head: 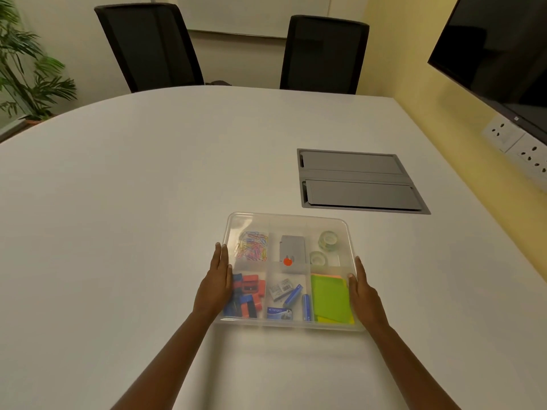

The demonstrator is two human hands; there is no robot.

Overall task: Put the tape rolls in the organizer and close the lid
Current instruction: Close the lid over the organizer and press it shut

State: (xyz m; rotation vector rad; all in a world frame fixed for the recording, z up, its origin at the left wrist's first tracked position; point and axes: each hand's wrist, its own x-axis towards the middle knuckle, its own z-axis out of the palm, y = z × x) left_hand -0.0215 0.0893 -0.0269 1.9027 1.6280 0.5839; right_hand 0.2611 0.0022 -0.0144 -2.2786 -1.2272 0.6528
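A clear plastic organizer [233,220] with several compartments lies on the white table in front of me, and its translucent lid lies over it. Two clear tape rolls [328,240] [318,258] sit in the far right compartment under the lid. My left hand [217,284] lies flat against the organizer's left edge, fingers straight. Along the right edge rests my right hand [363,294], also flat. Other compartments hold coloured paper clips, a grey box with a red dot, red and blue sharpeners, staple boxes and green sticky notes.
A grey cable hatch [359,182] is set into the table [133,202] behind the organizer to the right. Two black chairs [151,45] [324,54] stand at the far edge. A wall screen [503,48] and sockets are on the right, a plant at far left.
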